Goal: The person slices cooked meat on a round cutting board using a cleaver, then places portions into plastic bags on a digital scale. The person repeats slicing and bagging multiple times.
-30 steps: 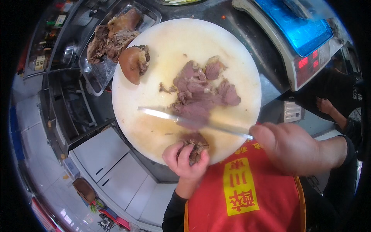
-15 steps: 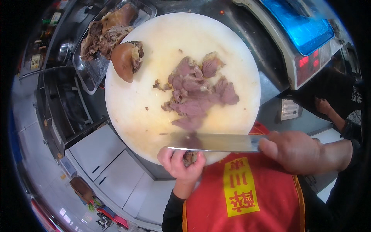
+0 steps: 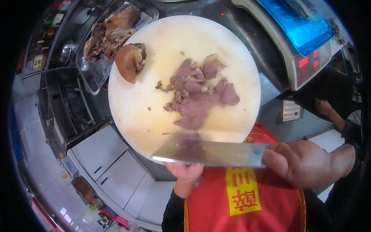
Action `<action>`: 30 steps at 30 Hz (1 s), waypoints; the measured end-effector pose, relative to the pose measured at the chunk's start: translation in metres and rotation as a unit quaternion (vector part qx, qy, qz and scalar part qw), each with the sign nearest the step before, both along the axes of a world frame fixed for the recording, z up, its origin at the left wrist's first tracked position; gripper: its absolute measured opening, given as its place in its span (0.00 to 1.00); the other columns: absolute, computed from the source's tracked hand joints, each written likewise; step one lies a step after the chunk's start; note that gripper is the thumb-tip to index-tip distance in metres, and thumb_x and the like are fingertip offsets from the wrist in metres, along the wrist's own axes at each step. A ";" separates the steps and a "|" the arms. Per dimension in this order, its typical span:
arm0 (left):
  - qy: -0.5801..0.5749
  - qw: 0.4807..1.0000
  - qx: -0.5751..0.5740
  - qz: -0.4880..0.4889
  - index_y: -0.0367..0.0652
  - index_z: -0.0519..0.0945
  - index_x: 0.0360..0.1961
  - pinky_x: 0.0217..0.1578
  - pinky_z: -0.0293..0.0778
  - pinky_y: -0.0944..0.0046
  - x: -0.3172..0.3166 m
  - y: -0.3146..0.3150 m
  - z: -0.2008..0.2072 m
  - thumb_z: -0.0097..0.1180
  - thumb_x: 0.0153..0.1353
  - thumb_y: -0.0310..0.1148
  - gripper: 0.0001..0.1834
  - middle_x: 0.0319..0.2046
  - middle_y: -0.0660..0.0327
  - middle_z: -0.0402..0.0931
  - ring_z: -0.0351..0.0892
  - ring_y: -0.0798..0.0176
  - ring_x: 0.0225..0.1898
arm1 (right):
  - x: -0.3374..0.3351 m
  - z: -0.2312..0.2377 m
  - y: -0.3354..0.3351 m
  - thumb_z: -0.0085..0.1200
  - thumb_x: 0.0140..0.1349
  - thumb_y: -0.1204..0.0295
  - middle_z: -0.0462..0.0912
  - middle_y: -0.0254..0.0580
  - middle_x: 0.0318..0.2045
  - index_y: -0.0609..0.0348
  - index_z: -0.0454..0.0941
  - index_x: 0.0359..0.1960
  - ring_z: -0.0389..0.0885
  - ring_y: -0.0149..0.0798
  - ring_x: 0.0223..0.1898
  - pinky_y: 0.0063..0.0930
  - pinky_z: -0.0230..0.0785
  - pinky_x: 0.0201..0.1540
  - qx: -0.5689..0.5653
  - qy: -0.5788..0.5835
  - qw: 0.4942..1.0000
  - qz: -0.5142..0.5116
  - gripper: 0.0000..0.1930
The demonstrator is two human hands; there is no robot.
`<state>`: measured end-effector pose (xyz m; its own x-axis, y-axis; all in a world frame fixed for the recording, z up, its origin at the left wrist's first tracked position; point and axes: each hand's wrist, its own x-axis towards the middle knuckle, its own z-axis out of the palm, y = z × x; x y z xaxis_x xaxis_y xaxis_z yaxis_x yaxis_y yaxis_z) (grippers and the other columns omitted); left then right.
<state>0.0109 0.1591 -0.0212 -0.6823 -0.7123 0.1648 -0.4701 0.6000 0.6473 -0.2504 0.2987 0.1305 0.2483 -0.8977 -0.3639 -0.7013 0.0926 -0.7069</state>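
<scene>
My right hand (image 3: 299, 162) is closed round the handle of a wide-bladed cleaver (image 3: 232, 153), whose blade reaches left across the near edge of a round white chopping board (image 3: 154, 120). Below the blade, my left hand (image 3: 184, 171) is curled at the board's near edge on a piece of cooked meat (image 3: 186, 136); the blade hides its fingertips and much of that piece. Brownish-pink slices of meat (image 3: 197, 91) lie spread over the middle of the board. At its upper left sits a larger chunk of meat with smooth brown skin (image 3: 126, 65).
A metal tray (image 3: 92, 73) with more cooked meat (image 3: 112, 36) stands at the upper left, against the board. On the upper right is a scale (image 3: 266, 29) with a blue pan (image 3: 297, 33). Another person's hand (image 3: 324, 107) shows at the far right.
The cleaver has come nearer to me and tilted, its blade now covering my left fingers, which showed round the meat before. The board appears shifted slightly right and down.
</scene>
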 end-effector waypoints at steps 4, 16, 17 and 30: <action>0.209 0.802 0.546 0.125 0.44 0.61 0.59 0.53 0.61 0.49 0.022 0.012 -0.020 0.33 0.55 0.62 0.38 0.54 0.56 0.65 0.65 0.51 0.53 | 0.008 0.011 -0.012 0.50 0.55 0.71 0.70 0.40 0.19 0.65 0.61 0.43 0.73 0.33 0.14 0.23 0.63 0.10 -0.043 0.097 0.993 0.044 0.17; 0.147 0.917 0.335 0.159 0.41 0.70 0.49 0.49 0.66 0.52 -0.007 0.001 0.010 0.49 0.52 0.53 0.30 0.47 0.54 0.71 0.71 0.50 0.47 | 0.006 0.006 -0.033 0.49 0.54 0.73 0.70 0.41 0.18 0.66 0.62 0.39 0.75 0.36 0.18 0.25 0.65 0.13 0.045 0.005 0.997 0.066 0.14; 0.119 0.959 0.230 0.118 0.41 0.72 0.48 0.49 0.65 0.52 -0.010 -0.001 0.011 0.51 0.52 0.50 0.27 0.46 0.55 0.72 0.71 0.50 0.47 | 0.007 0.003 -0.036 0.49 0.54 0.73 0.70 0.42 0.19 0.67 0.62 0.39 0.75 0.37 0.20 0.26 0.66 0.14 0.051 -0.021 0.997 0.060 0.14; 0.058 0.993 -0.102 0.007 0.39 0.78 0.37 0.48 0.65 0.52 -0.029 -0.007 0.023 0.65 0.42 0.36 0.20 0.39 0.54 0.76 0.74 0.47 0.41 | 0.012 -0.013 -0.053 0.47 0.54 0.74 0.70 0.44 0.21 0.66 0.62 0.35 0.75 0.41 0.21 0.29 0.69 0.19 -0.019 -0.053 0.998 0.013 0.11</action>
<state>-0.0178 0.1526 0.0016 -0.6401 -0.6658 0.3834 -0.4094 0.7178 0.5632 -0.2386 0.2461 0.1173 0.3074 -0.9031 -0.2999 -0.6241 0.0466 -0.7800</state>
